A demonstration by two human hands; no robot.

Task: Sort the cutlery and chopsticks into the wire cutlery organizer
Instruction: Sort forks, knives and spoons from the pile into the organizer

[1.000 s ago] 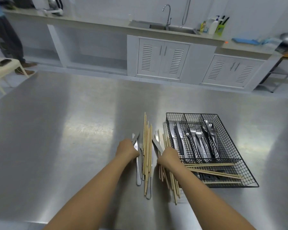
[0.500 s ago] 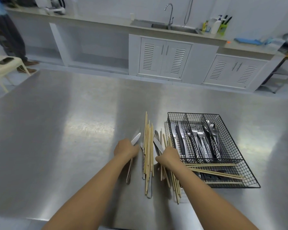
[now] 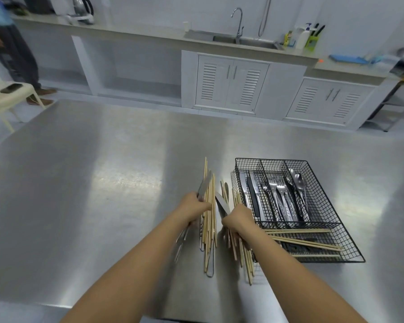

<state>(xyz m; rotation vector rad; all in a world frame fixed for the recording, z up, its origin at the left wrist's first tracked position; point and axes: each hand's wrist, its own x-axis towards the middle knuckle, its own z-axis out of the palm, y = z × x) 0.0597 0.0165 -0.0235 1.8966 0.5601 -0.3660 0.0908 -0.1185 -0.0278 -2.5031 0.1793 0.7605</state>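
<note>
A brushed stainless-steel counter (image 3: 84,183) is seen from above, with two bare forearms reaching in from the near edge. The left hand (image 3: 191,207) is closed around a silver table knife (image 3: 204,186), whose blade points up and away across the far part of a loose bundle of pale wooden chopsticks (image 3: 209,220) lying lengthwise on the counter; the handle end below the hand is blurred. The right hand (image 3: 237,219) is curled around a second silver knife (image 3: 222,203), its blade angled up and to the left, and is placed over a second heap of wooden chopsticks (image 3: 246,264) mixed with cutlery, just beside the left wall of a black wire cutlery organizer (image 3: 350,241). The organizer is set on the counter to the right of both hands. In its three far, lengthwise compartments are laid steel knives (image 3: 248,194) on the left, steel forks (image 3: 278,197) in the middle and steel spoons (image 3: 300,185) on the right. Across its near, crosswise compartment several sorted chopsticks (image 3: 308,243) are laid left to right. Beyond the counter, white louvred cabinets (image 3: 231,82) are shown beneath a steel sink with a curved tap (image 3: 238,24). At the far left, a cream plastic chair (image 3: 5,96) with a dark phone on its seat is visible, beside a standing person (image 3: 12,50) only partly in view.
</note>
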